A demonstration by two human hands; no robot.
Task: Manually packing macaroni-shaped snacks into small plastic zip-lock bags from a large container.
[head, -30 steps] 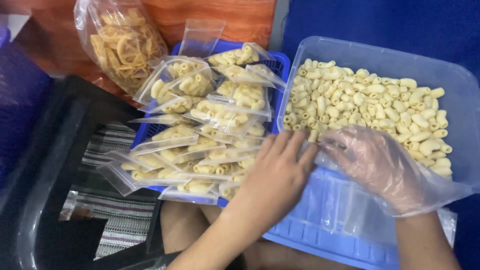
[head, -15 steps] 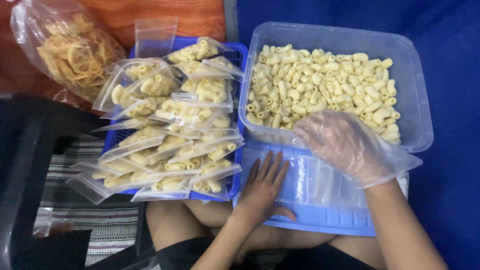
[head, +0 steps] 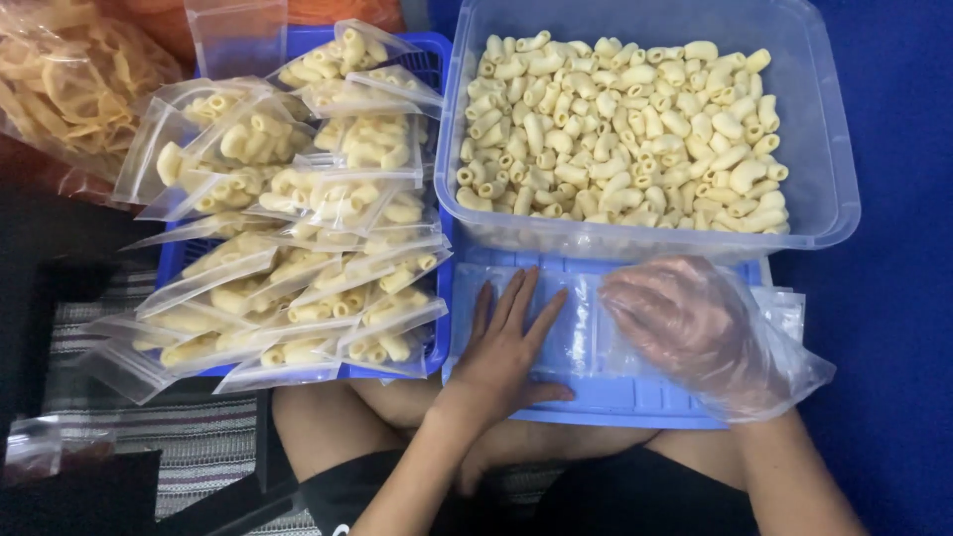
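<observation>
Nearby, pasta tub [head: 814,213], filled bags [head: 298,238], tray [head: 596,397]

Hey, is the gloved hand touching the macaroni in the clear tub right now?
Apart. The head view shows the gloved right hand lying on empty clear bags over the blue lid, outside the tub's front wall, away from the macaroni.

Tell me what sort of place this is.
Probably a home snack-packing spot on the floor rather than a factory: a clear tub of loose macaroni-shaped snacks, a blue basket heaped with small filled zip bags, and a striped mat beside the person's lap.
</observation>
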